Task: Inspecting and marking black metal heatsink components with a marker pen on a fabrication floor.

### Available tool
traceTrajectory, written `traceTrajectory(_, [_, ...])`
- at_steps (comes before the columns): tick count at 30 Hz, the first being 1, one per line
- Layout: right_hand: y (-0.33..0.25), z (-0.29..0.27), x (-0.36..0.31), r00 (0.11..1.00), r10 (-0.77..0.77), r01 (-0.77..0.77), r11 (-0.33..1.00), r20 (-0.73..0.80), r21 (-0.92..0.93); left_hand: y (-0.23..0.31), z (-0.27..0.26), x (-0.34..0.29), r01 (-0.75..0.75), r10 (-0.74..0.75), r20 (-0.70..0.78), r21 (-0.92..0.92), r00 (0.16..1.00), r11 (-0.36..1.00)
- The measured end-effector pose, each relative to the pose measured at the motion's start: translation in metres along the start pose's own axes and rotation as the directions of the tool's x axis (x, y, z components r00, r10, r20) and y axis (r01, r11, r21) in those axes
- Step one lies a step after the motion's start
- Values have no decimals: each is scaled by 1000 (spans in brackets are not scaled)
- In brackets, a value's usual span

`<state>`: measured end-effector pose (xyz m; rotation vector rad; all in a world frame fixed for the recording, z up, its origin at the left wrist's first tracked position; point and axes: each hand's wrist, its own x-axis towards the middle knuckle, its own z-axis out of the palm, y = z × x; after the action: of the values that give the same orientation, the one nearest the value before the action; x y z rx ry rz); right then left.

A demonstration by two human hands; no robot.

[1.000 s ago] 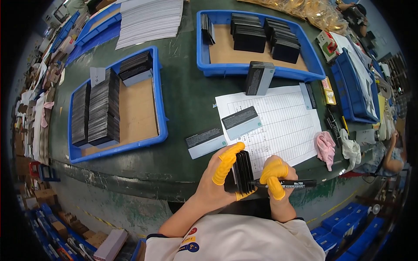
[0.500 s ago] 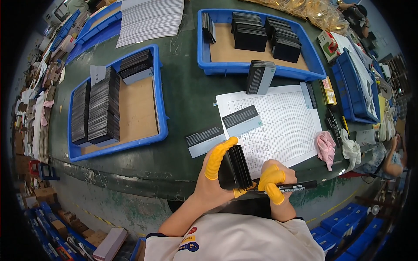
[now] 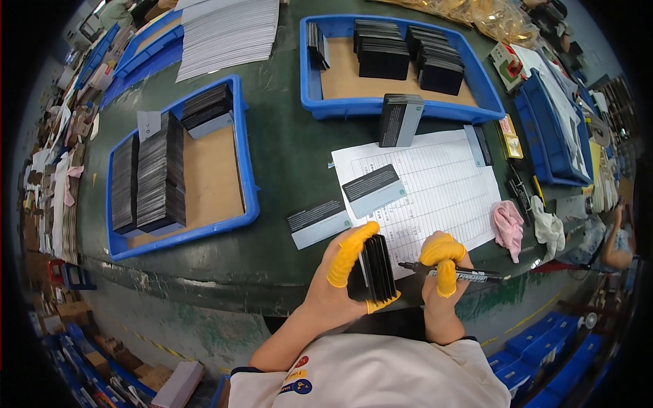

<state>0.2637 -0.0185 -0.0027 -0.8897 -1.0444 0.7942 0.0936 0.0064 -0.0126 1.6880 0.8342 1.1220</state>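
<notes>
My left hand (image 3: pixel 338 277), with yellow finger cots, is closed round a small stack of black cards (image 3: pixel 378 268) held on edge above the table's front edge. In my right hand (image 3: pixel 444 266), also in yellow finger cots, is a black marker pen (image 3: pixel 476 275); its uncapped tip points left toward the stack, apart from it. Just beyond, two black-and-grey cards lie flat: one card (image 3: pixel 317 221) on the table, another card (image 3: pixel 373 190) partly on a printed table sheet (image 3: pixel 435 187). A bundle of similar cards (image 3: pixel 400 121) stands upright at the sheet's far edge.
A blue tray (image 3: pixel 253 197) on the left and another blue tray (image 3: pixel 408 109) at the back hold rows of black cards. To the right are a pink cloth (image 3: pixel 507 230), a white cloth (image 3: pixel 548 230), pens and stacked blue bins (image 3: pixel 544 136). Paper sheets (image 3: pixel 228 37) lie at the back left.
My right hand has drawn back to the right and slightly up, taking the pen tip away from the stack. The stack in my left hand has turned so its edges face more upward.
</notes>
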Motion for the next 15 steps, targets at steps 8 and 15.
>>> traceTrajectory(8, [0,1,5,999,-19,19,1000,-27,-24,7,-2,3,-3,-7,118,82,993,997])
traceTrajectory(15, [-3,-1,8,998,-16,26,987,60,-157,10,-2,5,-5,-11,131,119,991,993])
